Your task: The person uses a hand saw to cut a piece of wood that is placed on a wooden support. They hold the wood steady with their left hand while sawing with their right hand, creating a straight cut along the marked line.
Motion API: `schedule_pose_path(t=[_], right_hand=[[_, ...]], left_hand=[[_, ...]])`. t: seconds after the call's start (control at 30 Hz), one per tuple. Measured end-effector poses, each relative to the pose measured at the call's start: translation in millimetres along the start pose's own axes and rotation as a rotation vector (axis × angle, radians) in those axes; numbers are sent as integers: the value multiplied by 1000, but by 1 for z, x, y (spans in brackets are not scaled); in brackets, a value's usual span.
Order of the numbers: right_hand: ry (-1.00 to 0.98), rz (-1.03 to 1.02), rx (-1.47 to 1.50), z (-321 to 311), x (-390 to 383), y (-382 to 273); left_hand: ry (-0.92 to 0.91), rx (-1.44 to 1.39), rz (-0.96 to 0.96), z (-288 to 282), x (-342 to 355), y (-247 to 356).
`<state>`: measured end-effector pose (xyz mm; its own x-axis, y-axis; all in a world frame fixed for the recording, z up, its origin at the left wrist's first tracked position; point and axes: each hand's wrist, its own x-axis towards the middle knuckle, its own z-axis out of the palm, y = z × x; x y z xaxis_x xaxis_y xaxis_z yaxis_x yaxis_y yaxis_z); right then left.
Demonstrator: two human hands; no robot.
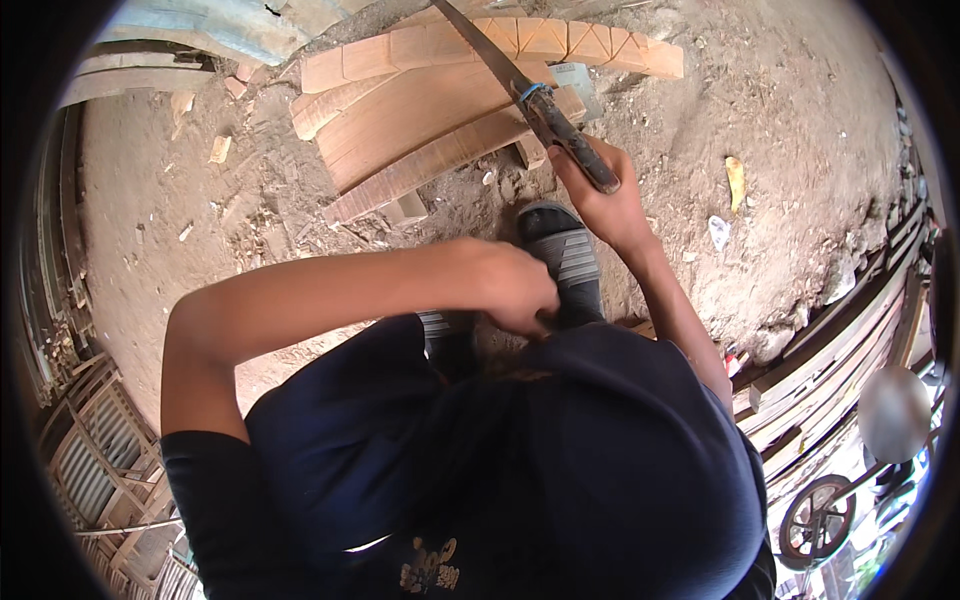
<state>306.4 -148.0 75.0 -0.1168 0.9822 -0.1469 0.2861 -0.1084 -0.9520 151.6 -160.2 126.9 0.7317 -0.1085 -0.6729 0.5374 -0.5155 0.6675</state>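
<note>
Handsaw in the right hand, fingers wrapped about the dark handle. Blue band where handle meets blade; blade slants up and to the left, its far end running out of view at the upper edge. Left hand curled low before the body, near the right foot's grey-striped sandal; blurred, and cannot tell whether anything is in its grasp.

Past the right hand: curved timber, blade crossing in front of it from this view; contact unclear. Zigzag lines on the timber's right half. Nearer the feet, a broad plank and a narrower beam along its near side. Grey flat piece by their right end.

Farther out, bare dirt ground with a yellow scrap and white scrap at right. Stacked lumber beyond; spoked wheel at lower right.
</note>
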Motion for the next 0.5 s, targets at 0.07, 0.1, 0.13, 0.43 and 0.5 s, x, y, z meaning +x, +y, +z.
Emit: schedule_pose_path(t=[0.07, 0.1, 0.13, 0.43, 0.5], right_hand=[[-9, 2, -24, 3, 2, -2], [-1, -2, -45, 5, 0, -2], [8, 3, -64, 6, -2, 0], [-14, 40, -10, 9, 1, -8], [-39, 101, 45, 5, 3, -11]], left_hand=[[87, -106, -4, -24, -22, -11], [144, -87, -19, -32, -35, -24], [142, -50, -88, -45, -45, -42], [1403, 793, -666, -66, -64, -223], [1346, 696, -628, -67, -54, -243]])
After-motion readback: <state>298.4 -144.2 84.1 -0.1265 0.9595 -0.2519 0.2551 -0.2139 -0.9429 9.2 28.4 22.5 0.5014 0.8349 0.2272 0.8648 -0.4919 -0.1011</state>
